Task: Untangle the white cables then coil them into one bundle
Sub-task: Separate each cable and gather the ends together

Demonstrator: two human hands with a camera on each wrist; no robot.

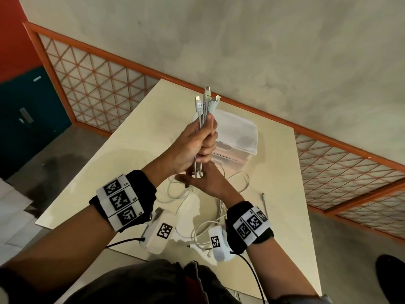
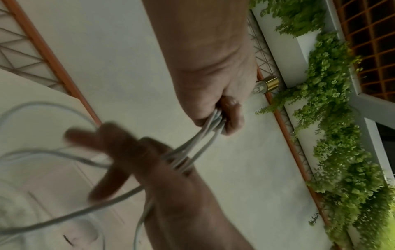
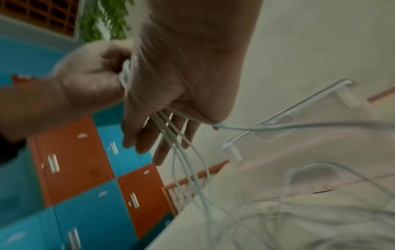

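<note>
1. The pale cream rectangular table (image 1: 135, 150) lay below the grip, carrying everything else.
2. A clear plastic box with a frosted lid (image 1: 237, 137) stood on the table just beyond the grip.
3. The left hand (image 1: 192, 143) formed the grip: its fingers and thumb were curled tight round a bunch of white cables (image 1: 205, 110), held upright above the table.
4. The right hand (image 1: 206, 181) sat just under the grip, fingers straight and spread, the cables running down between them (image 3: 171, 135).
5. Above the grip, three metal-tipped connector ends (image 1: 207, 93) stuck out together.
6. Below the grip, the cables' loose lengths (image 1: 197, 233) trailed onto the table in slack loops, near the person's body.
7. One separate thin white cable end (image 1: 264, 200) lay on the table, right of the grip and apart from the loops.
</note>
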